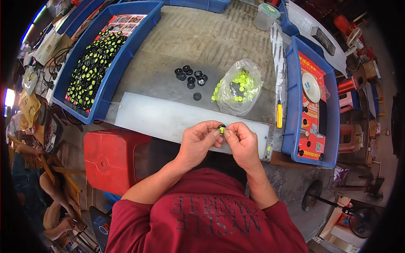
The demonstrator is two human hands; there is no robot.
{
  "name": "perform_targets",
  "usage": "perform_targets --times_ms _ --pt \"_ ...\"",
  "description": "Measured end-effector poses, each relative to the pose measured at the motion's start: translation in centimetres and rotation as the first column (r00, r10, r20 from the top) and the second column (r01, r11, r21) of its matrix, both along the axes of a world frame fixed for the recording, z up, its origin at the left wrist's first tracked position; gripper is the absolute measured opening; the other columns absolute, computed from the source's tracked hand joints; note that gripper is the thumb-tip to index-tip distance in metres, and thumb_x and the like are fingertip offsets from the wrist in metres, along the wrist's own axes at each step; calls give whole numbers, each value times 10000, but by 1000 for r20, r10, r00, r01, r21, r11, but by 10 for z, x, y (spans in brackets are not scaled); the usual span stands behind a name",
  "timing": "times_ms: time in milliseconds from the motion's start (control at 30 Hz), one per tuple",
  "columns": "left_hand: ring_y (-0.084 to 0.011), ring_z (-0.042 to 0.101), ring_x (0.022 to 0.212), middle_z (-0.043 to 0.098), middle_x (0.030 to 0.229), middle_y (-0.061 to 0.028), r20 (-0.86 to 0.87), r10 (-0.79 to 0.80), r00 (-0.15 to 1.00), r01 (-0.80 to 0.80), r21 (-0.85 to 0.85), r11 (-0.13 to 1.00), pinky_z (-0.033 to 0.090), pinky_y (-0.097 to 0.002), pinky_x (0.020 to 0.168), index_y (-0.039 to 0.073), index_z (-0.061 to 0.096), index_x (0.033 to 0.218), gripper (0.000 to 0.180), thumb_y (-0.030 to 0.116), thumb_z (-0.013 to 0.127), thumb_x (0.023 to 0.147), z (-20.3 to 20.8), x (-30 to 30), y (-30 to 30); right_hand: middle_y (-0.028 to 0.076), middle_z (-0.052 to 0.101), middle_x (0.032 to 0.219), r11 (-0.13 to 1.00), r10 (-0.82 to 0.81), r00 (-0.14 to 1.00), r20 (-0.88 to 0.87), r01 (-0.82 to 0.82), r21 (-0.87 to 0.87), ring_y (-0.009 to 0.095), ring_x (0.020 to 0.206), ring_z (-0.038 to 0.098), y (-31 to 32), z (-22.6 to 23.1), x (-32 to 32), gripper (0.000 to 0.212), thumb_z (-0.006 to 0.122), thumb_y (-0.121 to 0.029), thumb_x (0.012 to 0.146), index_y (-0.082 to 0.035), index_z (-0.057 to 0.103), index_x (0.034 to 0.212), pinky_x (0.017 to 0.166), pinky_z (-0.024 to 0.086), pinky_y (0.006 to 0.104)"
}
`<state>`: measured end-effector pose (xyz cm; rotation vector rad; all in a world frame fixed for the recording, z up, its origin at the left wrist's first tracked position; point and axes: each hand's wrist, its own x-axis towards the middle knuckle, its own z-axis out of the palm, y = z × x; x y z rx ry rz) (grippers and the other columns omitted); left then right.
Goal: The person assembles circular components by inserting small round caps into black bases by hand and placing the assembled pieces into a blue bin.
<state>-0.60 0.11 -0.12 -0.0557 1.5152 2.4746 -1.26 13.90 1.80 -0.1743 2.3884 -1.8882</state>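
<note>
The grey counter (190, 38) stretches ahead, a heaped blue tray (139, 40) at its left; a white board (164, 116) lines the near edge, a clear bag (240, 109) just beyond; and here, left hand (197, 140) and right hand (243, 141) together pinch one small black-and-green disc (222, 129) above the board!

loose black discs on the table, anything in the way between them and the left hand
Nothing visible blocks the way: only the flat white board and some table lie between the left hand and the loose black discs. That hand pinches a black-and-green disc.
</note>
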Motion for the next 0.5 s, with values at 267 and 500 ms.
perform_targets --times_ms 267,500 --pt "-107 546 694 569 765 -63 -30 -2 1000 1 -22 1000 477 -229 605 -35 521 990 181 27 478 825 0 0 1 40 553 614 999 -29 999 -25 30 33 65 547 500 -1 0 1 84 524 -61 792 10 499 755 471 399 216" --pt "-99 541 698 565 777 -59 -51 1 999 -4 -51 999 478 -227 610 -37 521 988 180 24 484 823 -2 1 3 49 565 612 997 -59 996 -64 61 41 75 543 526 -2 -3 2 90 533 -54 784 4 486 733 466 413 220"
